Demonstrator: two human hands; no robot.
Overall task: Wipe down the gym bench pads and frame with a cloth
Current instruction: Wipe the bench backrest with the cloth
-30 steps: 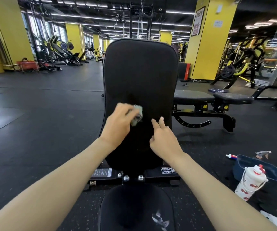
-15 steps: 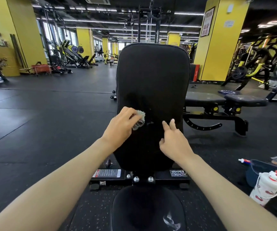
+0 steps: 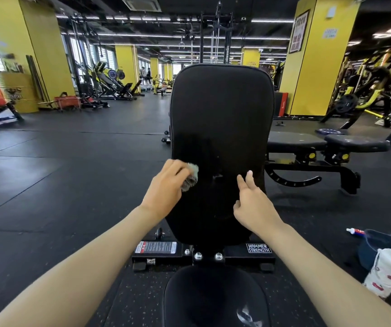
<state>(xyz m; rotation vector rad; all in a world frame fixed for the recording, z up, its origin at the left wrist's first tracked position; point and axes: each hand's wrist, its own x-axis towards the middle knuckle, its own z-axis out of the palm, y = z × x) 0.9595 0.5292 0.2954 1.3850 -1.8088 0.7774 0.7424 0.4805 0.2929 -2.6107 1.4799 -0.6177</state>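
A black upright back pad [image 3: 222, 114] stands straight ahead, with the black seat pad [image 3: 213, 296] below it and the black frame [image 3: 258, 253] between them. My left hand [image 3: 166, 192] grips a small grey-green cloth [image 3: 191, 175] and holds it against the left side of the back pad. My right hand [image 3: 253, 204] has its fingers extended, and their tips touch the right side of the same pad.
A flat black bench [image 3: 326, 142] stands to the right behind the pad. At the lower right are a dark blue bin [image 3: 378, 244], a white bottle with red print [image 3: 390, 272] and a small tube [image 3: 354, 231]. Yellow pillars and gym machines line the back; black rubber floor lies at left.
The camera has shifted, so the bench sits further right in view. My left hand with the cloth has slid slightly left across the pad. My right hand stays on the pad.
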